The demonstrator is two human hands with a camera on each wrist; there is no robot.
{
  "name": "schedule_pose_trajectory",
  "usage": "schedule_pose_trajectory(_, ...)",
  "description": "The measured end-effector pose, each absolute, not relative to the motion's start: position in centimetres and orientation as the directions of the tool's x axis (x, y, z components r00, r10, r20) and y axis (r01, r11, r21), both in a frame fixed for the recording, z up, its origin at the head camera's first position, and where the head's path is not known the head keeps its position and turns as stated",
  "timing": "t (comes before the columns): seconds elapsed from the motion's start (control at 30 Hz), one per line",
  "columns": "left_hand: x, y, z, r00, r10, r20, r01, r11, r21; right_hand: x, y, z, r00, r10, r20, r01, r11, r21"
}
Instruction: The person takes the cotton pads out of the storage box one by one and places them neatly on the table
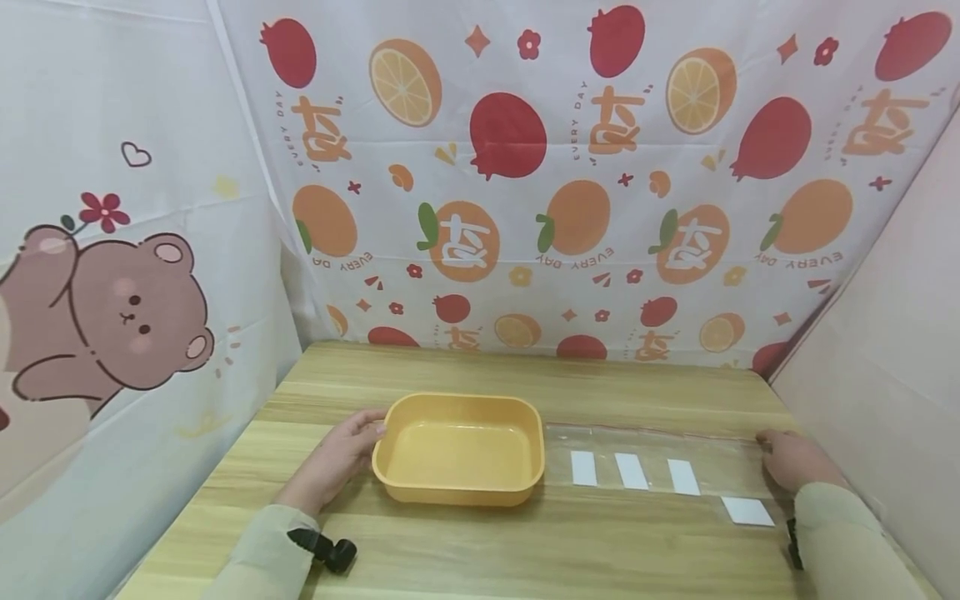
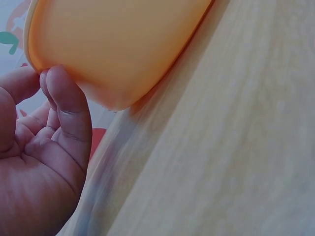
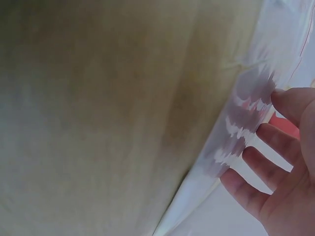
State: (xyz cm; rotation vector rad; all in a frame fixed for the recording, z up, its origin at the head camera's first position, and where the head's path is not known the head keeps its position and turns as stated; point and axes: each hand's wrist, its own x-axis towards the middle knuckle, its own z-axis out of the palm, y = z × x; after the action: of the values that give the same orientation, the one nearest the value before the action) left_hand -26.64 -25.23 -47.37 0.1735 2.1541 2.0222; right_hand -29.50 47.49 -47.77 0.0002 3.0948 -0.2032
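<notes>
A yellow plastic basin (image 1: 459,497) with rounded corners stands upright on the table, with nothing visible inside. My left hand (image 1: 339,457) is at its left end; curled fingers (image 2: 70,110) meet the outer wall of the basin (image 2: 120,39) near the rim. To the basin's right lies a row of clear zip bags (image 1: 647,472), overlapping, with several white label patches. At the row's right end, my right hand (image 1: 797,460) touches the bags. Its fingers (image 3: 273,142) are spread and fairly straight along the edge of the clear plastic (image 3: 241,118).
The wood-grain table (image 1: 480,550) extends in front of the basin and bags. A fruit-print cloth (image 1: 510,250) hangs behind it. A bear-print cloth (image 1: 142,317) closes the left side, and a pale cloth (image 1: 892,333) the right.
</notes>
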Motion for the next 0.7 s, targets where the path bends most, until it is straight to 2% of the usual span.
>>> schedule_pose_trajectory(0.53, -26.8, -24.5, -47.5, -0.974, 0.223, -0.046, -0.031, 0.066, 0.997, -29.1, 49.2, -48.9, -1.000, -0.023, 0.002, -0.023, 0.993, -0.113)
schedule_pose_trajectory(0.7, -27.1, -24.3, -47.7, -0.974, 0.224, -0.044, -0.029, 0.069, 0.997, -28.5, 49.4, -48.5, -1.000, -0.017, 0.002, -0.018, 0.990, -0.142)
